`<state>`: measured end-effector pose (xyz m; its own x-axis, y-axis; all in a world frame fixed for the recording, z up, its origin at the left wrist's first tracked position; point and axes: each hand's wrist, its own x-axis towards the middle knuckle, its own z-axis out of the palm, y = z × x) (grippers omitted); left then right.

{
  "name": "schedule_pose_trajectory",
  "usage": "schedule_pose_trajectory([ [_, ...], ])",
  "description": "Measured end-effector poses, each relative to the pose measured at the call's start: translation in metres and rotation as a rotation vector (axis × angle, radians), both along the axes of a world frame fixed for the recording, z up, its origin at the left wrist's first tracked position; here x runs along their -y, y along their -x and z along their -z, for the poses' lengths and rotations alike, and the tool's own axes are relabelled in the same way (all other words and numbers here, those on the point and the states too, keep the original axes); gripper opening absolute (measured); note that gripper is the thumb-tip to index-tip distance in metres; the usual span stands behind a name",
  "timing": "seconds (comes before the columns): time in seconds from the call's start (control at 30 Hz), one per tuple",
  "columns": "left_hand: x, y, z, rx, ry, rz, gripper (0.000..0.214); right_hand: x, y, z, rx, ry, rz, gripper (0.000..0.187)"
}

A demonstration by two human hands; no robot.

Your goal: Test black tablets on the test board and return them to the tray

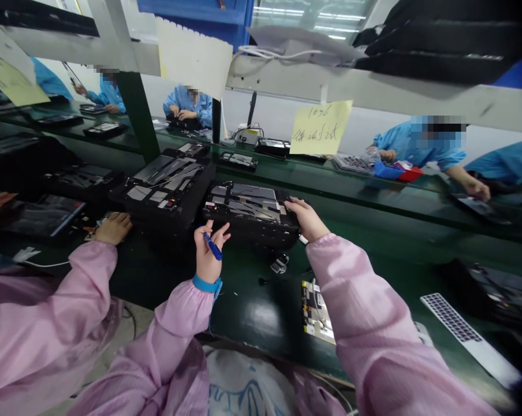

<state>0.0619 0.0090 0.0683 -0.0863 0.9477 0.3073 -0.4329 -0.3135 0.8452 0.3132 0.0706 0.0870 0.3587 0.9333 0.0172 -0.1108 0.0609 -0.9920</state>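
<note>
My left hand (208,254), with a blue wrist strap (207,284), pinches a blue pen (212,246) just in front of a black opened laptop unit (250,211). Its inner metal and foil parts lie exposed. My right hand (308,219) rests flat on that unit's right edge, holding nothing. Another opened unit (168,193) sits to its left. A small metal part (279,264) lies near my right wrist. A co-worker's hand (112,228) in a pink sleeve touches the bench at the left.
The dark green workbench (252,312) holds a circuit board (317,312) and a silver keyboard panel (454,323). Across a divider shelf (373,92), people in blue coats work at a second bench. A yellow handwritten note (320,127) hangs from the shelf.
</note>
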Motion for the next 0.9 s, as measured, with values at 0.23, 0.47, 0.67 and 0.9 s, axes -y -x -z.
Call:
schedule_pose_trajectory([
  [0.23,-0.001,-0.004,-0.005,0.184,0.048,0.072,0.041,0.016,0.01,-0.024,-0.136,-0.051,-0.016,0.049],
  [0.47,0.002,0.013,-0.012,0.228,0.165,0.165,0.032,0.052,0.017,-0.04,-0.225,-0.156,0.085,0.072],
  [0.67,0.039,0.059,-0.001,0.079,0.358,0.33,0.03,0.187,0.027,-0.001,-0.052,0.022,0.106,0.071],
  [0.9,0.074,0.1,0.035,-0.712,0.437,0.321,0.025,0.276,0.071,0.097,0.058,0.234,0.119,0.059],
])
